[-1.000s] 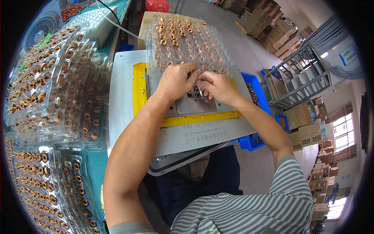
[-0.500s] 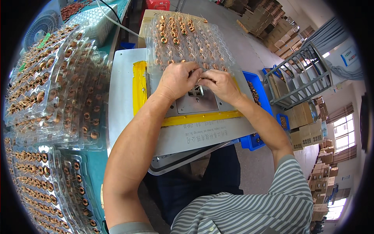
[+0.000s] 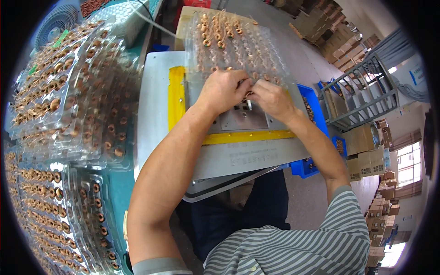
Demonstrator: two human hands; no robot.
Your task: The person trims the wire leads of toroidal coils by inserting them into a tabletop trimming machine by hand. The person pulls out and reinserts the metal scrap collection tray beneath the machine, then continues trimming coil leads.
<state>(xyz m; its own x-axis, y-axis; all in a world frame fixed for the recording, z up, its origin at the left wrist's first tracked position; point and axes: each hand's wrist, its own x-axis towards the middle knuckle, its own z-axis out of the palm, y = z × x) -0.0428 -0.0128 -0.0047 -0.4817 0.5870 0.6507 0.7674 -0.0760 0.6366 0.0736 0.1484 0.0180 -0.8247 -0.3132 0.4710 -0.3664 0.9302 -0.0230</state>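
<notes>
Both hands meet fingertip to fingertip over a metal plate (image 3: 243, 122) with a small slotted opening at its middle. My left hand (image 3: 224, 90) is closed, its thumb and forefinger pinched together. Close against it, my right hand (image 3: 273, 99) pinches too, with its fingers curled. Whatever small piece lies between the fingertips is mostly hidden, and its kind cannot be made out. Just beyond the hands rests a clear plastic tray (image 3: 270, 43). Copper-wound ring coils (image 3: 221, 44) with loose wire ends stand in rows in its far left part.
Yellow tape (image 3: 250, 137) borders the plate on the grey machine top (image 3: 153, 107). Stacked clear trays of coils (image 3: 78, 119) crowd the green table (image 3: 120, 188) at left. A blue bin (image 3: 301, 169) stands at right, and a metal rack (image 3: 362, 91) beyond it.
The whole view has shifted, so everything sits slightly further right. Both hands stay together over the plate, with only small changes in the fingers.
</notes>
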